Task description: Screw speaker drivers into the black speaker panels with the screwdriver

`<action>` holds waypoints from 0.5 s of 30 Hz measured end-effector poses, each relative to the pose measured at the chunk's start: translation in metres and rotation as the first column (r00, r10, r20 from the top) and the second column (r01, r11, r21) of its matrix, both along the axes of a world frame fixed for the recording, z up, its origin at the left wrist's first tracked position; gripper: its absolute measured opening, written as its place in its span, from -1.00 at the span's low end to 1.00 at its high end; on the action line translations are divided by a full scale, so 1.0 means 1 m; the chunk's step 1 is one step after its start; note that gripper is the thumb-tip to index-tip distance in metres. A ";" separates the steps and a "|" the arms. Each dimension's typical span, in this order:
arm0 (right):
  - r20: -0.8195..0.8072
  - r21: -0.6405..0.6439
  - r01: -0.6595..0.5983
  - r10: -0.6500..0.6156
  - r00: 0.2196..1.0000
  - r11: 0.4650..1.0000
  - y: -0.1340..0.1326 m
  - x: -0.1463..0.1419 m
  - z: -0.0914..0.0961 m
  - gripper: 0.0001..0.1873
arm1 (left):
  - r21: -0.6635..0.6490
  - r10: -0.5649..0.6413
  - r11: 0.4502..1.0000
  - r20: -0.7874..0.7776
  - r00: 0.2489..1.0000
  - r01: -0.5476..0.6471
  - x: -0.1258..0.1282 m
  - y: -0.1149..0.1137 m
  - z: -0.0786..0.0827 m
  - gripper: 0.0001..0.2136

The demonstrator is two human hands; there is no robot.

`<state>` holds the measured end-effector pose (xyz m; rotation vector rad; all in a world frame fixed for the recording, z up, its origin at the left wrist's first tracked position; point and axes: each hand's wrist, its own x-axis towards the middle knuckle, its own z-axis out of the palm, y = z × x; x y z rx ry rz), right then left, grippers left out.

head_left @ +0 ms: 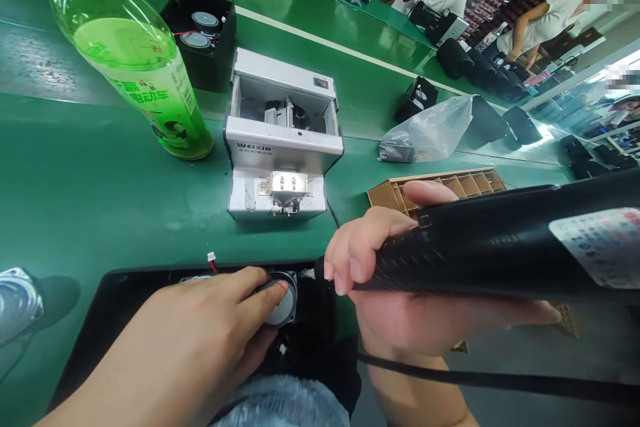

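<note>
My right hand (380, 260) is closed around a black electric screwdriver (500, 247), which lies almost level and reaches to the right edge of the picture. Its tip end points left toward a round silver speaker driver (283, 303) set in a black speaker box (115, 300) at the near edge of the green table. My left hand (200, 340) rests on that box, with thumb and fingers pressed against the driver's rim. A red wire with a white plug (212, 259) sticks up behind the box.
A grey-white screw feeder (283, 140) stands just behind the box. A green drink bottle (135, 60) is at the far left, another black speaker box (200, 33) behind it. A brown cardboard divider tray (445, 185) and a plastic bag (430, 130) lie right. Two other people sit at the far right.
</note>
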<state>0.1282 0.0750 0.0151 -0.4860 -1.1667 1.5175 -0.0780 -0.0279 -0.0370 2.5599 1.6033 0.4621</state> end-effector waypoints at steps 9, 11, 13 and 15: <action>0.003 -0.019 -0.015 0.015 1.000 1.000 0.001 -0.002 -0.003 -0.45 | -0.032 0.016 0.999 0.060 0.998 -0.014 0.001 0.005 0.007 -0.72; 0.005 -0.010 -0.039 0.039 0.999 0.999 0.001 -0.003 -0.005 -0.39 | -0.060 0.013 0.998 0.075 0.997 -0.009 0.002 0.006 0.009 -0.74; 0.009 -0.004 -0.030 0.030 1.000 1.000 0.001 -0.005 -0.006 -0.33 | -0.084 0.018 0.996 0.089 0.996 -0.011 0.002 0.006 0.009 -0.76; 0.006 -0.008 0.007 -0.007 1.000 1.000 0.000 -0.008 -0.007 -0.31 | -0.105 0.031 0.994 0.102 0.994 -0.020 0.002 0.005 0.009 -0.78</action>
